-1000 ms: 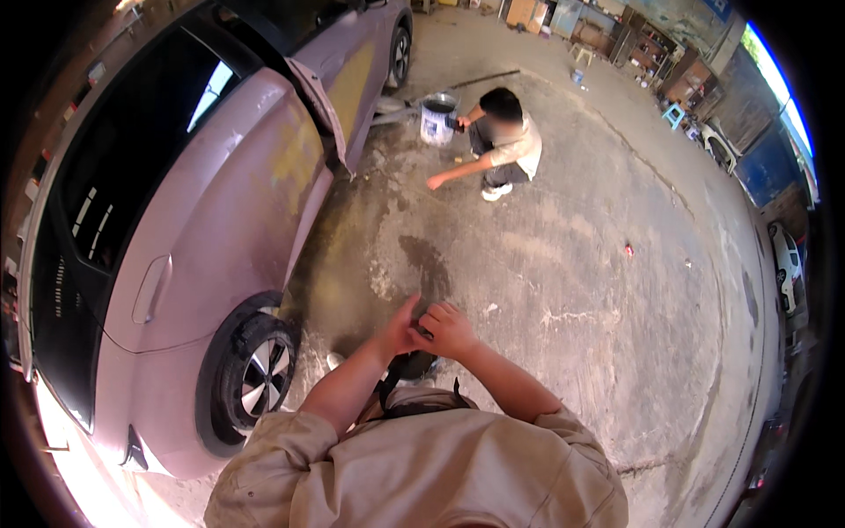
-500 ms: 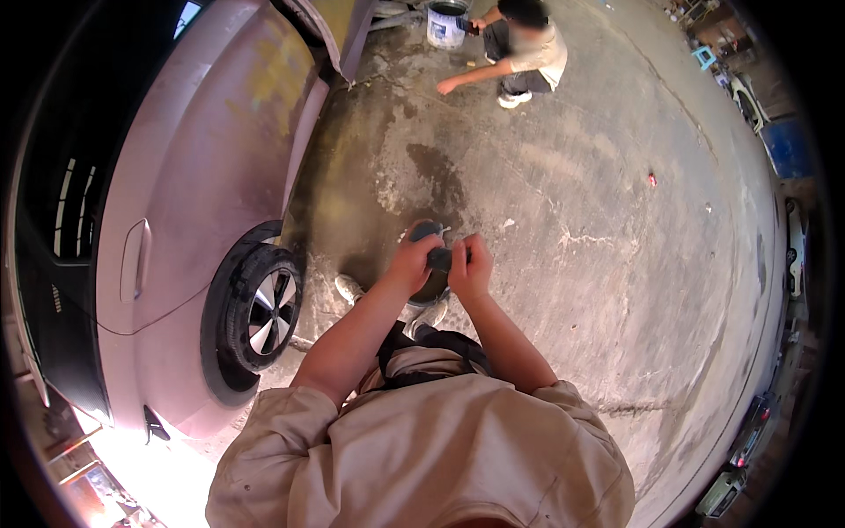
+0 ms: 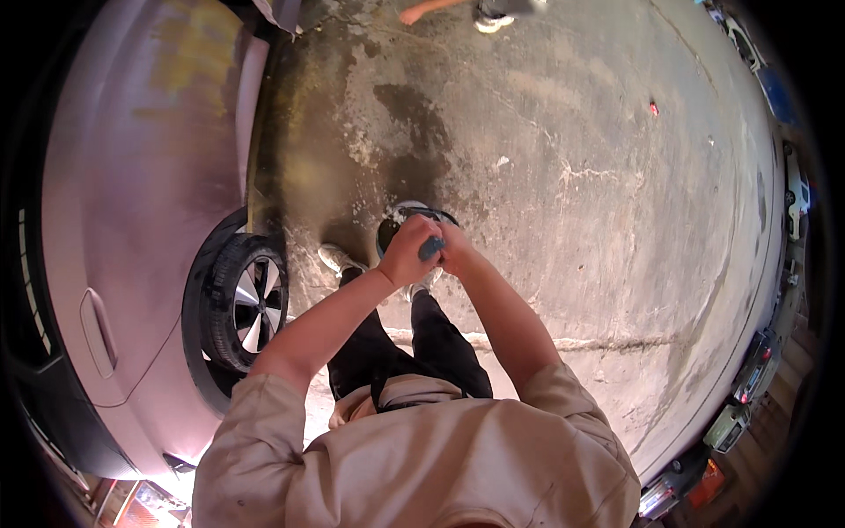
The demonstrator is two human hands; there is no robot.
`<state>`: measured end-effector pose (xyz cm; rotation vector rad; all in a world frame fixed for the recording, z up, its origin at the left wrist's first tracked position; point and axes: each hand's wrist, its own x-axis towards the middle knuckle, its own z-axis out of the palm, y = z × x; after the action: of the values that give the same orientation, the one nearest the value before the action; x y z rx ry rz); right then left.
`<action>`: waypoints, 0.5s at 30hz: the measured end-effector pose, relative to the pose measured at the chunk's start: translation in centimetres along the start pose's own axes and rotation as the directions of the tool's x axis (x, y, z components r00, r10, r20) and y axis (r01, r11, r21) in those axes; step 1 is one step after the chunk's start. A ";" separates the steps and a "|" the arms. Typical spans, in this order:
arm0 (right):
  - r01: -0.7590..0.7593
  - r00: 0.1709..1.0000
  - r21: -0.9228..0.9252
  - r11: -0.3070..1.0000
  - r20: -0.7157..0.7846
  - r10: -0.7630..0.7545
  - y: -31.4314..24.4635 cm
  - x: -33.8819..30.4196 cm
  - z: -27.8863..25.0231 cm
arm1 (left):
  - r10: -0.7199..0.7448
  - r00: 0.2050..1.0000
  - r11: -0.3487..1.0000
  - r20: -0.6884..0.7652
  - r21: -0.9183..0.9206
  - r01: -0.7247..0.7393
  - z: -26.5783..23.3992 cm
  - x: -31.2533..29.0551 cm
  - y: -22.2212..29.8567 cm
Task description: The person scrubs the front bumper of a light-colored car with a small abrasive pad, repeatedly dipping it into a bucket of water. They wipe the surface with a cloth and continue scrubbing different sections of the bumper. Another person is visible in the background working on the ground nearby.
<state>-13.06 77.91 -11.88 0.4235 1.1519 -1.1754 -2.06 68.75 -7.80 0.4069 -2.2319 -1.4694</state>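
Note:
My left hand (image 3: 410,251) and my right hand (image 3: 456,248) are closed side by side in front of my body. Both grip a bunched dark blue-grey cloth (image 3: 430,248), of which only one end shows between them; the fingers cover the rest. Directly below is a round bucket (image 3: 451,216) on the floor, its dark rim and part of its inside visible past my hands. My shoes (image 3: 338,260) stand close to the bucket.
A pinkish car (image 3: 132,202) with a yellowish patch fills the left side, its wheel (image 3: 255,304) near my left arm. Wet patches (image 3: 412,119) darken the concrete floor beyond the bucket. Another person's hand (image 3: 411,16) shows at the top edge. Several cars (image 3: 755,365) line the far right.
My hands have come together around the cloth, hiding most of it. The view has tipped down toward my body, so the other person is mostly out of sight at the top.

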 end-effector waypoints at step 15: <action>0.366 0.661 -0.694 0.620 -0.275 -0.698 7.2 6.2 -2.1 | -0.974 0.179 0.032 0.139 -0.698 0.715 6.4 -8.3 -13.9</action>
<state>-8.08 79.33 -20.15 -0.1543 2.1839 -1.1627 1.92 72.27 -24.39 1.9215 -0.7655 -2.2792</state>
